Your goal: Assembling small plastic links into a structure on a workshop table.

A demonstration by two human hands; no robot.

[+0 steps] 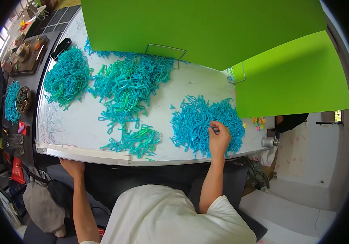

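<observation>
My right hand (220,137) is over the right-hand pile of small blue plastic clip-like pieces (195,122). Its thumb and fingers are pinched together, and whatever lies between the tips is too small to make out. My left hand (73,166) is at the front edge of the white table (174,152), its fingers hidden by the rim. Near the front lies a small heap of greener pieces (140,140). Behind it spreads a larger mixed blue and green pile (127,83), and a blue pile (67,75) sits at the far left.
Large green panels (207,28) with wire stands rise along the table's back and right (292,81). A black case (60,49) lies beside the left pile. A metal cylinder (269,141) stands at the right end. On the dark side table are a tea tray (28,57) and a round basket (23,99).
</observation>
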